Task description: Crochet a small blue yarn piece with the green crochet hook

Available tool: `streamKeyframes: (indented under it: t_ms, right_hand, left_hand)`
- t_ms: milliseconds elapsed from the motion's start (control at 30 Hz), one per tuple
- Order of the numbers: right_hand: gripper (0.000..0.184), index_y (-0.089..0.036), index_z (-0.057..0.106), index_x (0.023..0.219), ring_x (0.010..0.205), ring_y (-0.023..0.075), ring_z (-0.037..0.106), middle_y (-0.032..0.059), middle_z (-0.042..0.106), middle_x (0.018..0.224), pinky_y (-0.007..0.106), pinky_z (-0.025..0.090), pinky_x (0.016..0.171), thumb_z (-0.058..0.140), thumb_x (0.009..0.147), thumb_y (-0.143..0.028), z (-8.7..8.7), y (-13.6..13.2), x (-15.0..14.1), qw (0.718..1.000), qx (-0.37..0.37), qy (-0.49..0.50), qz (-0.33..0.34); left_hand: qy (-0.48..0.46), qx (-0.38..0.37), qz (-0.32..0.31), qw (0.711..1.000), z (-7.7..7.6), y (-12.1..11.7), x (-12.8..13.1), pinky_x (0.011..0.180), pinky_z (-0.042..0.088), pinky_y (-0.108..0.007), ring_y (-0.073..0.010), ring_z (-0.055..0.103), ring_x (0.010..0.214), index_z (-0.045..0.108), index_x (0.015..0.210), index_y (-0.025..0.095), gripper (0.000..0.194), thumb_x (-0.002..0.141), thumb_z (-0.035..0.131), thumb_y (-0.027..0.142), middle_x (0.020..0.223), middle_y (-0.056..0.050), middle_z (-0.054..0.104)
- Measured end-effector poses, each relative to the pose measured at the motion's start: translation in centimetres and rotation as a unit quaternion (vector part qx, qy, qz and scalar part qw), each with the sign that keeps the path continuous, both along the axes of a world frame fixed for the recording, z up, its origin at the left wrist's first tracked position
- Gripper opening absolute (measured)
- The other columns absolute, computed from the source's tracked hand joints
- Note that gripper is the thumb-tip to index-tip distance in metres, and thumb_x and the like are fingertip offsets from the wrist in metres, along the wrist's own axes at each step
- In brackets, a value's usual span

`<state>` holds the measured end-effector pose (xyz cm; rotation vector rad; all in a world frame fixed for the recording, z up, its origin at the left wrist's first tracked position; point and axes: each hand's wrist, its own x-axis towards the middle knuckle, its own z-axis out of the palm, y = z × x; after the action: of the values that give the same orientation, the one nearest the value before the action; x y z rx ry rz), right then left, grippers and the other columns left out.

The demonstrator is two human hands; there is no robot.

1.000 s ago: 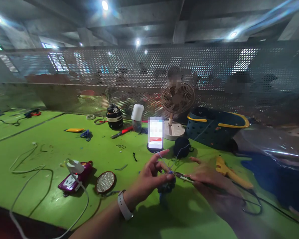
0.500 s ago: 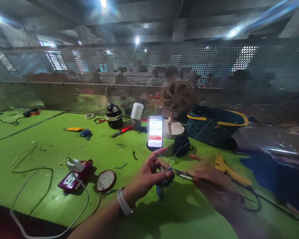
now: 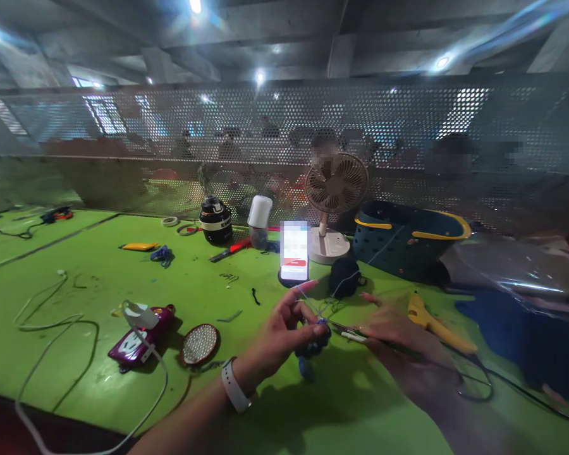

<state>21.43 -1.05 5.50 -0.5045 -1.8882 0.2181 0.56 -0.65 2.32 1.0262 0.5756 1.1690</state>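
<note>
Above the desk (image 3: 95, 253), your left fingers (image 3: 301, 336) pinch a yarn piece (image 3: 315, 347), seemingly part-made, strand (image 3: 333, 292) unworked; right fingers (image 3: 374, 328) grip a tool (image 3: 353, 337).

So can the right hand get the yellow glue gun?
Probably yes: the yellow glue gun lies close beside the right hand, with nothing visible between. But that hand holds a slender tool, so it might need to put that down first.
</note>
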Motion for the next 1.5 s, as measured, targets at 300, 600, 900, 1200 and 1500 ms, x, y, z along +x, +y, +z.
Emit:
streamKeyframes:
  t_ms: [300, 600, 900, 1200, 1500]
  right_hand:
    - [0.013, -0.023, 0.071, 0.089, 0.062, 0.0163, 0.067, -0.0014, 0.071, 0.071, 0.048, 0.055, 0.093, 0.064, 0.086, -0.013, -0.25, 0.06, 0.03, 1.000, -0.011, -0.006, -0.001]
    - [0.014, -0.025, 0.071, 0.085, 0.065, 0.0188, 0.069, -0.0007, 0.071, 0.070, 0.045, 0.059, 0.087, 0.064, 0.084, -0.013, -0.16, -0.23, 0.39, 0.999, -0.031, -0.008, -0.023]
    - [0.015, -0.024, 0.072, 0.088, 0.070, 0.0215, 0.072, 0.0012, 0.074, 0.074, 0.049, 0.059, 0.088, 0.064, 0.085, -0.013, -0.35, -0.24, 0.19, 0.999, -0.034, 0.008, -0.013]
    - [0.015, -0.025, 0.072, 0.094, 0.065, 0.0176, 0.068, -0.0006, 0.073, 0.075, 0.051, 0.054, 0.095, 0.063, 0.088, -0.016, -0.61, -0.04, 0.08, 0.999, -0.041, -0.008, 0.020]
    - [0.010, -0.025, 0.072, 0.090, 0.061, 0.0176, 0.068, -0.0009, 0.074, 0.073, 0.054, 0.054, 0.095, 0.066, 0.087, -0.019, 0.09, 0.29, 0.20, 0.999, -0.019, 0.006, 0.025]
  left_hand:
    - [-0.015, -0.009, -0.005, 1.000, 0.14, -0.16, 0.06, 0.056, 0.042, -0.020, -0.0070, 0.054, 0.062, 0.054, 0.132, 0.024, 0.067, 0.071, 0.082, 0.015, 0.075, 0.004, 0.057]
    - [0.027, 0.006, -0.003, 1.000, -0.06, -0.10, 0.06, 0.051, 0.040, -0.018, -0.0079, 0.053, 0.061, 0.053, 0.133, 0.023, 0.068, 0.072, 0.082, 0.019, 0.074, 0.004, 0.057]
    - [0.032, 0.002, -0.016, 0.999, -0.13, -0.23, -0.01, 0.059, 0.046, -0.022, -0.0094, 0.057, 0.066, 0.050, 0.136, 0.025, 0.070, 0.074, 0.081, 0.021, 0.083, 0.000, 0.063]
    - [0.036, -0.003, 0.005, 0.999, 0.25, -0.35, 0.09, 0.060, 0.045, -0.023, -0.0107, 0.056, 0.065, 0.044, 0.141, 0.022, 0.081, 0.070, 0.083, 0.020, 0.072, 0.003, 0.062]
    - [0.016, -0.010, 0.001, 1.000, 0.36, -0.29, -0.09, 0.060, 0.044, -0.021, -0.0098, 0.056, 0.065, 0.032, 0.148, 0.022, 0.094, 0.070, 0.082, 0.015, 0.071, 0.004, 0.062]
